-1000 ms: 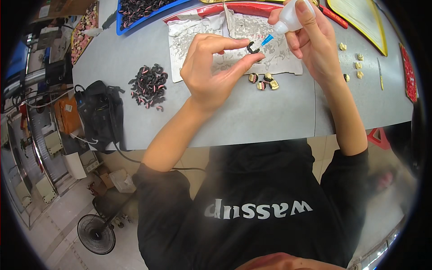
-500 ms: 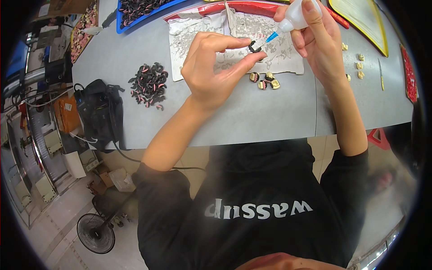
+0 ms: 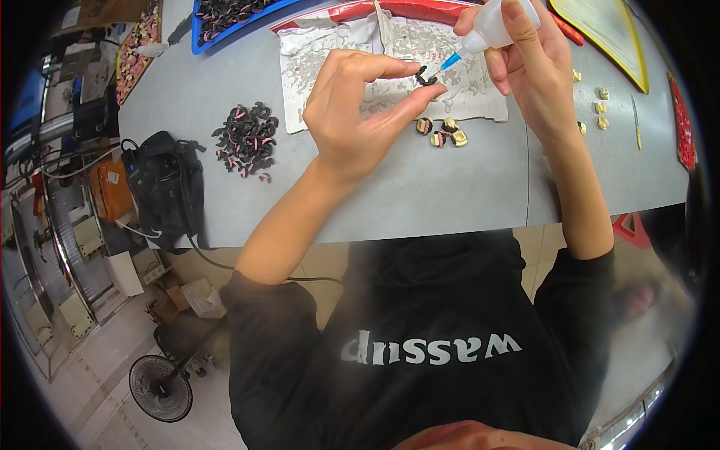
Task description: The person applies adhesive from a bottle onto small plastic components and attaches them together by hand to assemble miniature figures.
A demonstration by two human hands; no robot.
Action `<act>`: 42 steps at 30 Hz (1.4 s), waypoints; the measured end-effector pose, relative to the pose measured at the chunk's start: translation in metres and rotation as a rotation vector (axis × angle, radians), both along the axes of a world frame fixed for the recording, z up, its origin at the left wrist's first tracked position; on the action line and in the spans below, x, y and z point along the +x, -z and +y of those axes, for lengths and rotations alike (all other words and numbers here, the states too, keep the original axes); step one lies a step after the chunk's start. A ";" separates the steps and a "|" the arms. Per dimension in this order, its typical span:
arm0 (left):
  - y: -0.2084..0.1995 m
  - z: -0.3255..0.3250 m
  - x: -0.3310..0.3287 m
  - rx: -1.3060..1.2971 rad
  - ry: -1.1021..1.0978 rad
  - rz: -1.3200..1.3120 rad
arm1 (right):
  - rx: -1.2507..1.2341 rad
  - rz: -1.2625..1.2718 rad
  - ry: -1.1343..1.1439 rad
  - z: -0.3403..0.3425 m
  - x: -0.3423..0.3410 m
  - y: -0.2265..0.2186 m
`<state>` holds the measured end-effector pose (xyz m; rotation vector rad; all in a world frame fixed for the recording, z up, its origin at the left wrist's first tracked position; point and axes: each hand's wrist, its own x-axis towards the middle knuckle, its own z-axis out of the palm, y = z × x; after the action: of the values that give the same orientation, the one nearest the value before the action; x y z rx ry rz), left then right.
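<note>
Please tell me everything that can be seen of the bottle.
The bottle is whitish and translucent, apparently soft plastic, with a blue tip ending in a thin needle. The right hand grips it, thumb across its side. It is tilted, tip down and to the left, above the white paper. The needle points at the curved black piece; whether they touch is unclear.

A blue-tipped white bottle (image 3: 490, 28) slants toward a curved black piece (image 3: 423, 78).

Bottle (image 3: 489, 30) in right hand (image 3: 534, 75): partly covered by grip. Blue tray (image 3: 198, 47) beyond left hand (image 3: 341, 105): cropped, upper edge.
</note>
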<state>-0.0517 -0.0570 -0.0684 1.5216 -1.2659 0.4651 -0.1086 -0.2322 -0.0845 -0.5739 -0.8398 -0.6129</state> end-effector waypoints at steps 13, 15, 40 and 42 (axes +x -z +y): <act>0.000 0.000 0.001 -0.002 -0.004 -0.033 | 0.033 -0.029 0.004 0.002 0.001 -0.004; 0.000 0.000 0.002 -0.001 -0.004 -0.043 | 0.022 -0.034 0.021 0.002 0.001 -0.003; 0.000 -0.001 -0.001 0.002 0.016 -0.013 | 0.108 -0.009 0.003 0.007 -0.001 -0.003; 0.001 -0.001 0.000 -0.002 0.020 -0.008 | 0.125 0.004 0.000 0.004 -0.004 -0.004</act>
<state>-0.0520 -0.0580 -0.0695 1.5053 -1.2856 0.4597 -0.1126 -0.2278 -0.0809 -0.4610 -0.7916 -0.6592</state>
